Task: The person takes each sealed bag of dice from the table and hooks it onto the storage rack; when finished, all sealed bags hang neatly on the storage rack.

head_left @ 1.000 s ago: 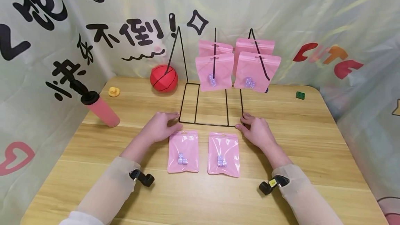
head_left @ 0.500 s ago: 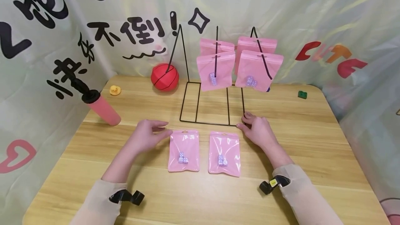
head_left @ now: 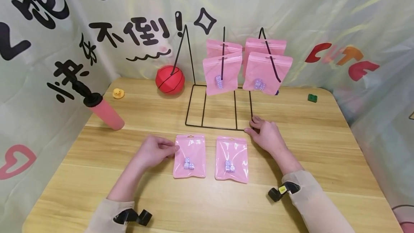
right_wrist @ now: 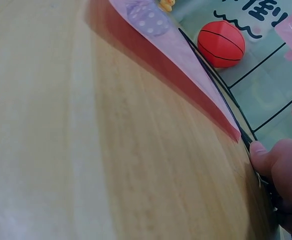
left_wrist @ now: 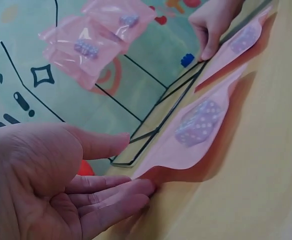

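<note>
Two pink zip bags with lilac dice inside lie flat in front of a black wire rack point(head_left: 215, 128). At the side edge of the left bag point(head_left: 190, 150) is my left hand point(head_left: 154, 152). In the left wrist view its thumb and fingers stand apart about the bag's edge, without pinching it. My right hand point(head_left: 267, 136) grips the rack's front right corner, with its thumb on the near side. The right bag point(head_left: 231, 154) lies just left of that hand. More pink bags point(head_left: 223, 73) of dice hang on the rack's middle and right hooks.
Behind the rack's left hook, which bears no bag, sits a red ball point(head_left: 170, 80). A yellow rubber duck point(head_left: 118, 93) and a pink hand pump point(head_left: 108, 113) stand at the left. At the far right lies a green toy brick point(head_left: 312, 98).
My left hand has let go of the rack's front left corner and come back toward me, to the left bag's edge. The right hand has stayed on the rack.
</note>
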Demonstrator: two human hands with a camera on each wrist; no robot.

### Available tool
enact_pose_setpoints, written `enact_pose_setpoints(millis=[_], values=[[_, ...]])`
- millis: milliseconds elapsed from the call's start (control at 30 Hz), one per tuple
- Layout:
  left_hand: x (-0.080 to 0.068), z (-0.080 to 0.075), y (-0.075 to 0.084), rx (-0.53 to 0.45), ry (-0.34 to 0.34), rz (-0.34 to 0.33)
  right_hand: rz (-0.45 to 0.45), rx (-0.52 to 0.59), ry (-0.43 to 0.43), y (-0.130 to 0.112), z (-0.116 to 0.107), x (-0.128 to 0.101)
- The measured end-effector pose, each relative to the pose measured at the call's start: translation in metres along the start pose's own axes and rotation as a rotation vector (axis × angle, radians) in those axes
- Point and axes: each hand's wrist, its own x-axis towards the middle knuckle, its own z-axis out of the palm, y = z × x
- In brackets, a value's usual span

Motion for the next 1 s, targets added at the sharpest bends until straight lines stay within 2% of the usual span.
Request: enact_pose_setpoints(millis=[233,500,633,800,1000], values=[[0.003,0.010,-0.007,-0.074,-0.005,-0.041,-0.005,0.002,0.008,-0.001,0.000,0.000],[0.008,0.016,-0.013,-0.162,-0.033,-0.045,-0.001,-0.002,0.014,-0.001,0.001,-0.001],[0.009,0.017,-0.012,-0.190,-0.029,-0.006,0.000,0.002,0.017,-0.001,0.001,-0.001],[0.011,0.018,-0.007,-0.214,-0.004,0.076,0.003,0.010,0.020,-0.001,0.000,-0.001],[0.009,0.015,0.003,-0.154,0.048,0.192,0.010,0.023,0.011,0.000,0.001,-0.001]])
